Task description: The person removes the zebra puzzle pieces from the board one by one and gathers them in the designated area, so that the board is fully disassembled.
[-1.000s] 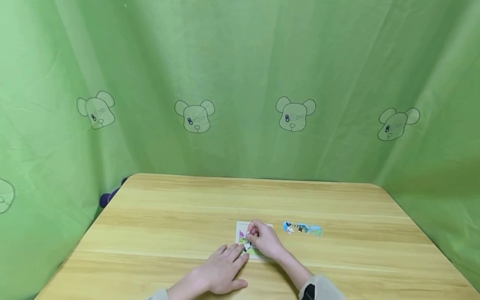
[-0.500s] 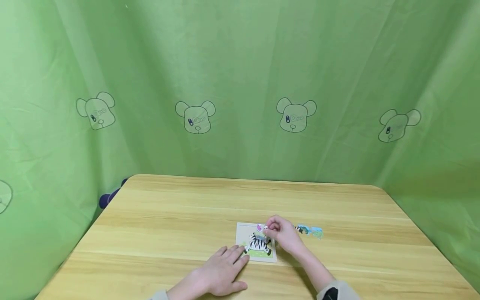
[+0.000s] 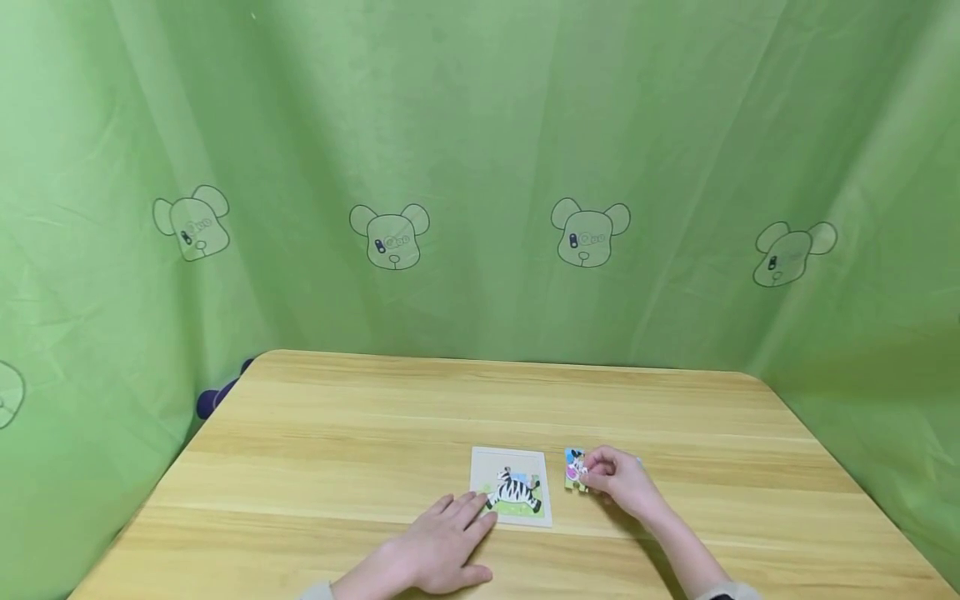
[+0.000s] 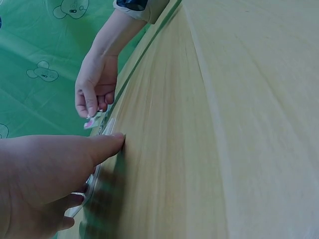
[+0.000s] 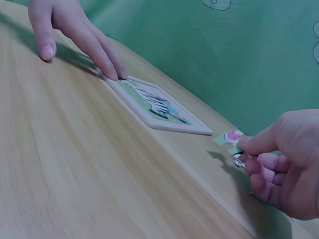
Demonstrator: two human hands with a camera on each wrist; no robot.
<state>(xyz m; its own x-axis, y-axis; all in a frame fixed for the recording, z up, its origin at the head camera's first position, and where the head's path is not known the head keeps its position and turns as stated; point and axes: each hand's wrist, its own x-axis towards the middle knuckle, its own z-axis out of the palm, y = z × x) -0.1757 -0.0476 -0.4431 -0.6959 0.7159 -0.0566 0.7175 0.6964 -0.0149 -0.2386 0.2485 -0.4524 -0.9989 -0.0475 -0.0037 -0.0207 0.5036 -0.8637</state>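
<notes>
The left hand's (image 3: 444, 546) fingertips cover the board's (image 3: 487, 464) near-left corner. The right hand (image 3: 628, 483) hides part of the piece (image 3: 572, 472) it pinches and all but a blue sliver (image 3: 639, 459) behind it. The right sleeve (image 3: 738, 591) is cut off at the near edge. The table (image 3: 337, 417) hides part of a purple thing (image 3: 210, 403). The leftmost bear print (image 3: 9, 395) is cut off too.

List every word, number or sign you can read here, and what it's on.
"Q...": middle bear heads on the curtain; the letters after the Q are too blurred to be sure of.
Outer bear heads: lettering too small and blurred to read.
Board and held piece: no text I can make out.
</notes>
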